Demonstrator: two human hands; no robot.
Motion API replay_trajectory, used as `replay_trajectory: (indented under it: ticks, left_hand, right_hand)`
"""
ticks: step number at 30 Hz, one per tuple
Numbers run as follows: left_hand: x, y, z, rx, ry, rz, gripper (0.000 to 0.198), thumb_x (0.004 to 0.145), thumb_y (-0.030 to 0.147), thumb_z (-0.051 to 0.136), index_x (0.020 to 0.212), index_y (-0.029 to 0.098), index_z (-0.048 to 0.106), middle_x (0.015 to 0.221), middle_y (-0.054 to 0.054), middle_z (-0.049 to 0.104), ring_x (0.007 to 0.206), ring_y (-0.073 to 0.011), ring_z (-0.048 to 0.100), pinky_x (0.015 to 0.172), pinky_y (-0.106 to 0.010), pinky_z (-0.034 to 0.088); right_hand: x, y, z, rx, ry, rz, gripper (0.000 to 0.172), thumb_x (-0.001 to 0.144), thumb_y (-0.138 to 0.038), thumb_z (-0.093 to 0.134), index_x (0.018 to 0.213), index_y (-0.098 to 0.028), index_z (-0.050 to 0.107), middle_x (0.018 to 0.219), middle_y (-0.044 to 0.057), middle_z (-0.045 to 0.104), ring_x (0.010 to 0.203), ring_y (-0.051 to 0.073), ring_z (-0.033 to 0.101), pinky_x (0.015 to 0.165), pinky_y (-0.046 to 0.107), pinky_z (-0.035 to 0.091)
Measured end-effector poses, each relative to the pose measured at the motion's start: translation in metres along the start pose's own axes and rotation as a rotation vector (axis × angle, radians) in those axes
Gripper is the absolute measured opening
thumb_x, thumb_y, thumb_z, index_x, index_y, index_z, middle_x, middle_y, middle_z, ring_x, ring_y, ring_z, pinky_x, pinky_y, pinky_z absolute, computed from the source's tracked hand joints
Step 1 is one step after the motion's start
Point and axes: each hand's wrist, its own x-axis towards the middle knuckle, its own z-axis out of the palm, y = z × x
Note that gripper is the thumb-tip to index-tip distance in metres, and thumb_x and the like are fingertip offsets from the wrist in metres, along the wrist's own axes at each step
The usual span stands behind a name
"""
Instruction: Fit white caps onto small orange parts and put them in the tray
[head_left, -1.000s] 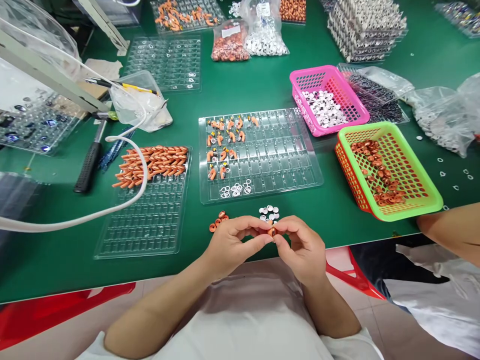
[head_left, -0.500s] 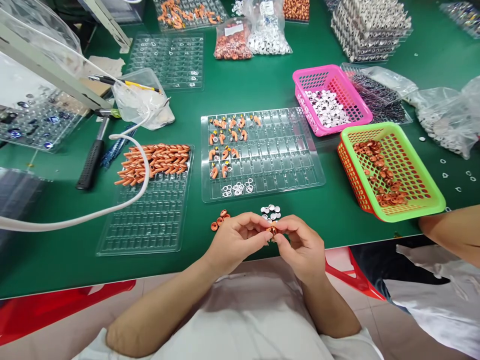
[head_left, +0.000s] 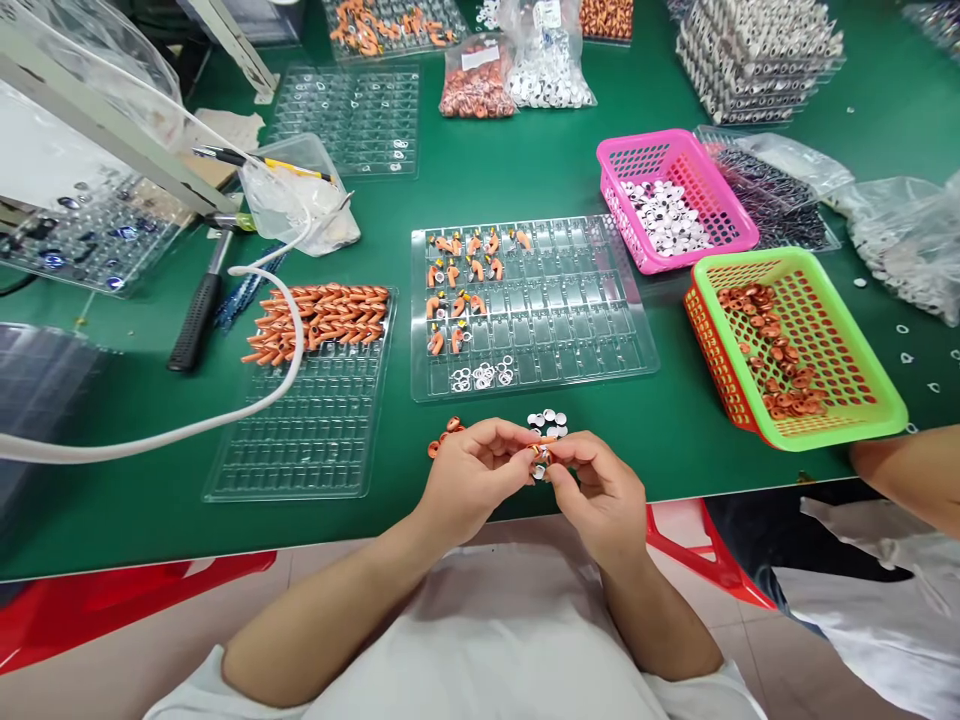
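Note:
My left hand (head_left: 474, 478) and my right hand (head_left: 606, 492) meet at the table's front edge, fingertips pinched on a small copper-coloured part (head_left: 541, 454). The fingers cover much of it; a pale, shiny bit shows. Just behind the fingers lie white round caps (head_left: 550, 417). Beside my left hand is a little pile of copper-coloured round caps (head_left: 448, 430). A clear compartment tray (head_left: 555, 345) lies beyond my hands, with orange curved pieces (head_left: 476, 268) in several cells and white rings (head_left: 484, 375) along its near row.
A second clear tray (head_left: 292, 440) at left holds copper-coloured pieces, with a white cable (head_left: 289, 375) over it. A hammer (head_left: 196, 318) lies further left. A pink basket (head_left: 637, 225) and a green basket (head_left: 862, 400) stand at right. A co-worker's arm (head_left: 911, 465) rests near the green one.
The small part has turned between my fingertips, and a pale bit of it now shows. My hands have stayed nearly in place, while the whole view has shifted slightly.

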Motion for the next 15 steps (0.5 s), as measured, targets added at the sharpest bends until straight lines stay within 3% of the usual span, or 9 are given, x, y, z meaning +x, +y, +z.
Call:
replay_trajectory:
  ticks: [15]
  left_hand:
    - [-0.0013, -0.0022, 0.0002, 0.112, 0.078, 0.073, 0.010, 0.061, 0.009, 0.070, 0.069, 0.014, 0.073, 0.062, -0.001, 0.072, 0.056, -0.0114, 0.064, 0.053, -0.021, 0.053]
  right_hand:
    - [0.0014, -0.0009, 0.0002, -0.072, -0.027, -0.039, 0.021, 0.087, -0.011, 0.059, 0.102, -0.025, 0.066, 0.094, 0.005, 0.067, 0.082, 0.017, 0.065, 0.071, 0.031, 0.056]
